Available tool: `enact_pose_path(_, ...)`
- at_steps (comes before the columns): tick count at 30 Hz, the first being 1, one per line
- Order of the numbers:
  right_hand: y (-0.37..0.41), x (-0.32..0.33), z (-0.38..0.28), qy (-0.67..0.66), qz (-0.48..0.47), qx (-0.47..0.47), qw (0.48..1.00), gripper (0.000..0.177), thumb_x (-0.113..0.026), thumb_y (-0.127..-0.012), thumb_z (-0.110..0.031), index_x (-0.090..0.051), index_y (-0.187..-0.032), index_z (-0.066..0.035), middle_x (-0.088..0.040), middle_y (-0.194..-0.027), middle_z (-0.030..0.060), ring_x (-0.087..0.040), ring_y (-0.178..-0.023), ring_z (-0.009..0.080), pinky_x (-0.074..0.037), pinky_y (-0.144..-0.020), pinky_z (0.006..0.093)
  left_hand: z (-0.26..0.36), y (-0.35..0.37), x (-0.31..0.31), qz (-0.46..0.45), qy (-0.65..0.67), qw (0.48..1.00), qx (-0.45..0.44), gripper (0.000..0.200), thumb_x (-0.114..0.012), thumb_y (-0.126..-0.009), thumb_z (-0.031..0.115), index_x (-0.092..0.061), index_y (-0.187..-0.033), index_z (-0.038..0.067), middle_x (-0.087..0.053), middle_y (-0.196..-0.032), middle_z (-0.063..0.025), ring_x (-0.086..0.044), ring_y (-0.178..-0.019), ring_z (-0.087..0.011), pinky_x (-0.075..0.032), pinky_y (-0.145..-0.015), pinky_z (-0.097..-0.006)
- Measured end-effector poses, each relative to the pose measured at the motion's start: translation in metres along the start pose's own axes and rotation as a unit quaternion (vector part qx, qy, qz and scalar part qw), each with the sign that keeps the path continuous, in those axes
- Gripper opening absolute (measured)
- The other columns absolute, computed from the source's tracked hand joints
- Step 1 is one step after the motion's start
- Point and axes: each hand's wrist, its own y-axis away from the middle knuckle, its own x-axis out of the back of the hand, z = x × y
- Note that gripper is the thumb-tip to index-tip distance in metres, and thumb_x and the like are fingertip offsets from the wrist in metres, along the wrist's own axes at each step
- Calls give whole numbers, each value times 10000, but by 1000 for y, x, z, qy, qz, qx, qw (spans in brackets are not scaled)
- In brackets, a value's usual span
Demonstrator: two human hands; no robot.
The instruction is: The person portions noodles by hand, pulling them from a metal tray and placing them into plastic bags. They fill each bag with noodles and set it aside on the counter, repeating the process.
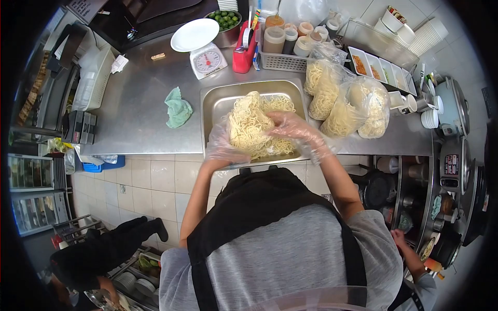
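Note:
A steel tray (pixel 209 93) stands at the front edge of the metal counter with pale noodles in it. My left hand (pixel 224 142), in a clear plastic glove, is closed round the lower left side of a raised bundle of noodles (pixel 249 120). From the right, my right hand (pixel 290 126), gloved the same way, has its fingers on the bundle's right side. Looser noodles (pixel 282 103) lie under and behind it in the tray. Bags of noodles (pixel 342 111) sit on the counter just right of the tray.
A green cloth (pixel 178 108) lies left of the tray. Behind are a scale (pixel 208 61), a red tape dispenser (pixel 244 54) and a basket of sauce bottles (pixel 284 61). Topping containers (pixel 381 67) stand back right. One person (pixel 104 254) is lower left; another person's arm (pixel 410 254) shows lower right.

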Motion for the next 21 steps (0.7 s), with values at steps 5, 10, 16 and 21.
enact_pose_path(5,5,-25,-34,69,69,24,995,624,-746,-794,-187,-476,-1300,59,-596,-1131,116,-576,-979,168,-472,-844,296,2,-6,-4,35,92,990,98,901,-869,-581,346,-448,-1301,5,-607,-1145,-161,-609,-1006,-235,-499,-850,-318)
enact_pose_path(10,-4,-16,-40,-160,-26,-54,985,763,-832,-654,-163,-482,-1311,2,-606,-1150,142,-567,-1060,222,-443,-925,317,-41,-1,15,74,455,856,234,406,-745,-751,101,-586,-1100,-32,-662,-974,-101,-631,-863,-156,-509,-770,-266)
enact_pose_path(16,-52,-11,-23,161,-33,134,977,820,-794,-603,-65,-457,-1349,-114,-541,-1279,129,-501,-1183,224,-398,-1000,326,-60,-9,3,86,499,822,259,224,-673,-812,24,-626,-1022,-37,-658,-961,-83,-617,-849,-149,-500,-729,-267)
enact_pose_path(21,-41,-13,-36,7,-79,68,995,804,-819,-598,-107,-477,-1326,-88,-577,-1237,96,-539,-1124,194,-416,-976,321,-56,-10,12,84,535,792,281,267,-649,-848,61,-601,-1091,-40,-647,-1038,-83,-612,-918,-157,-494,-773,-278)
